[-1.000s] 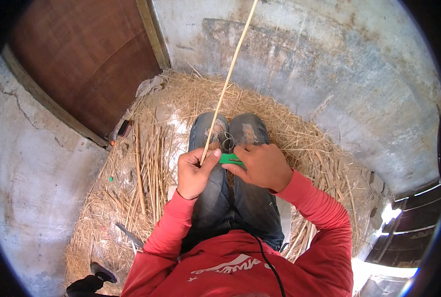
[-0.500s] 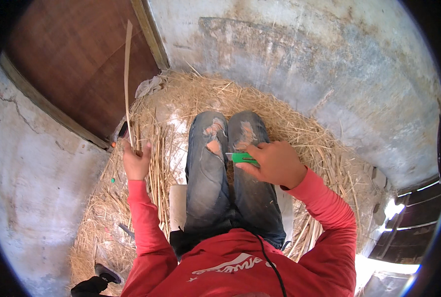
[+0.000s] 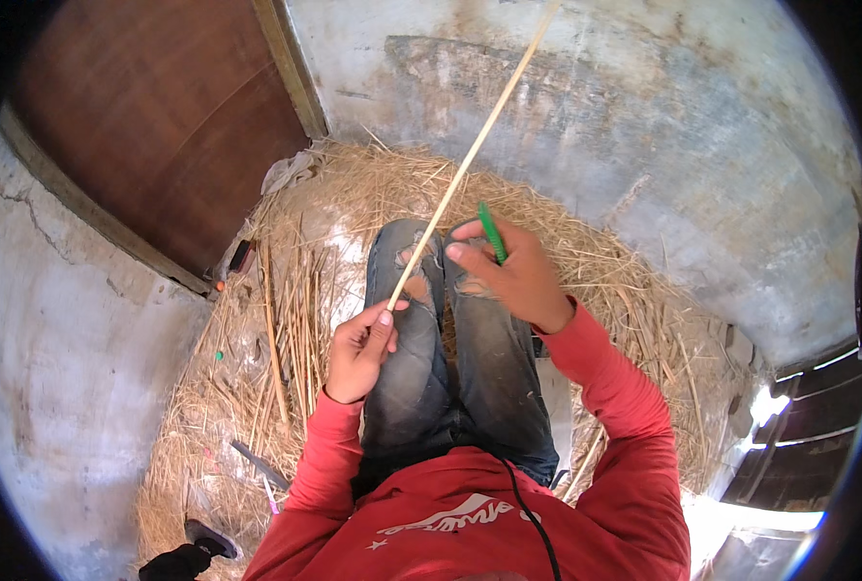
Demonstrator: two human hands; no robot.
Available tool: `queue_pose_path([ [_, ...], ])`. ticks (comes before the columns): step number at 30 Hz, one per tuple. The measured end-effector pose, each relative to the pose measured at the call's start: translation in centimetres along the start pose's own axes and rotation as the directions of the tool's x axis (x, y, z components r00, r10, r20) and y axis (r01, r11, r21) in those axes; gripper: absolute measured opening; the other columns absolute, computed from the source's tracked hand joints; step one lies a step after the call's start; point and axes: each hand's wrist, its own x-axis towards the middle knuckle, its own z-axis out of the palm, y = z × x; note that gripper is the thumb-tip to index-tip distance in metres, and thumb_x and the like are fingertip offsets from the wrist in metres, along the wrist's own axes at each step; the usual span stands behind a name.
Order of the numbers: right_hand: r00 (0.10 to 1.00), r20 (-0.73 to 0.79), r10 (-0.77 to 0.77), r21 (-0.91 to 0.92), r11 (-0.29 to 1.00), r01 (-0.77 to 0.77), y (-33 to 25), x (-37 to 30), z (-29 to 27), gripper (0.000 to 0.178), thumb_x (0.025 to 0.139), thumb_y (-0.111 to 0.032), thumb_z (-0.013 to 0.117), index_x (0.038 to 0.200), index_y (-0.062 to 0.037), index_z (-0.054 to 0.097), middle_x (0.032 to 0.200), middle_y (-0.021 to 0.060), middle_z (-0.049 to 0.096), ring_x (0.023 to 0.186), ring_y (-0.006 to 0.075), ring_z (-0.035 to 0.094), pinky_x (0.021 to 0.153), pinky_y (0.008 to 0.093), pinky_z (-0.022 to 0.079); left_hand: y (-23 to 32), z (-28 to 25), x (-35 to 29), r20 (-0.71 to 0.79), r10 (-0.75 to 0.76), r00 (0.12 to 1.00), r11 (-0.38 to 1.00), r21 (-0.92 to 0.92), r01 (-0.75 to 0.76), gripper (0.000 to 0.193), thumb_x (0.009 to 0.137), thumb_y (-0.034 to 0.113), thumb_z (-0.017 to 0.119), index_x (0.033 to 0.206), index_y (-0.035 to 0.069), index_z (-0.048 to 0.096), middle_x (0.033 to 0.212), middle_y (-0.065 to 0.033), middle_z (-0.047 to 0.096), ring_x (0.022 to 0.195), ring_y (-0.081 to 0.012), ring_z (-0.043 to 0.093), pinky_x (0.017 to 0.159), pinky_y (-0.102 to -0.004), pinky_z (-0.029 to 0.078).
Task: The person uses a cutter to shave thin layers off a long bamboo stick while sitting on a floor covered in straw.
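Note:
Between thumb and fingers, my left hand (image 3: 361,351) pinches the lower end of a long, thin pale strip (image 3: 477,145), which looks like split bamboo. The strip slants up and away to the right, past my knees and across the wall. My right hand (image 3: 513,271) is closed round a green-handled utility knife (image 3: 492,234), held above my right knee just right of the strip. Its blade cannot be made out. Under both hands are my legs in torn dark jeans (image 3: 412,358).
Straw and shavings (image 3: 605,261) cover the floor around me. Several long sticks (image 3: 300,320) lie on the left. A dark flat tool (image 3: 260,463) rests near my left elbow. A stained wall (image 3: 596,116) stands ahead, beside a brown wooden panel (image 3: 160,126).
My left hand has moved right to above my left knee, and the strip now slants rightward. My right hand has risen farther forward, with the knife turned upright.

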Motion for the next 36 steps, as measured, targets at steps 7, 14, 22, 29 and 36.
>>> queue_pose_path([
  [7,0.984,0.035,-0.174,0.202,0.966,0.163,3.3,0.2,4.1,0.028,0.096,-0.028,0.076,0.102,-0.0001,0.074,0.069,0.0005,0.057,0.064,0.0083,0.051,0.059,0.0290,0.042,0.4,1.4,0.2,0.122,0.059,0.991,0.998,0.022,-0.062,0.035,0.111,0.024,0.051,0.132,0.000,0.066,0.065,0.0046,0.046,0.058,-0.0048,0.040,0.055,-0.0222,0.031],
  [14,0.996,-0.089,0.001,0.142,0.990,0.012,2.1,1.6,1.7,0.032,0.102,-0.030,0.067,0.091,-0.0007,0.076,0.067,-0.0002,0.056,0.064,0.0073,0.048,0.059,0.0303,0.041,0.5,0.6,-0.6,0.130,0.004,0.992,1.000,0.006,-0.005,0.034,0.111,0.021,0.051,0.131,-0.001,0.066,0.064,0.0062,0.043,0.057,-0.0048,0.038,0.054,-0.0228,0.030],
  [22,0.995,-0.071,-0.066,0.051,0.996,0.070,2.0,1.2,1.2,0.025,0.097,-0.025,0.073,0.093,-0.0009,0.075,0.066,-0.0021,0.055,0.064,0.0069,0.047,0.058,0.0295,0.040,0.6,1.1,-0.4,0.140,0.001,0.990,0.999,-0.050,0.007,0.033,0.110,0.019,0.053,0.133,-0.002,0.064,0.066,0.0070,0.043,0.058,-0.0045,0.038,0.054,-0.0229,0.029],
  [29,0.941,0.132,-0.310,-0.014,0.949,0.315,3.3,-0.4,4.5,0.030,0.094,-0.032,0.075,0.091,-0.0025,0.072,0.068,0.0142,0.067,0.060,0.0218,0.066,0.060,0.0377,0.051,0.1,2.3,0.4,0.033,0.080,0.996,0.991,-0.109,-0.076,0.032,0.108,0.014,0.057,0.135,-0.002,0.064,0.067,0.0067,0.047,0.059,-0.0038,0.040,0.053,-0.0220,0.032],
  [36,0.969,0.157,-0.192,-0.610,0.753,0.248,2.2,-3.1,4.7,0.049,0.099,-0.057,0.057,0.099,-0.0109,0.072,0.064,0.0206,0.066,0.060,0.0428,0.067,0.055,0.0536,0.054,-0.4,2.6,0.7,-0.153,0.143,0.978,0.989,0.063,-0.134,0.033,0.104,0.009,0.063,0.134,-0.004,0.066,0.074,0.0068,0.054,0.066,-0.0020,0.044,0.058,-0.0203,0.037],
])
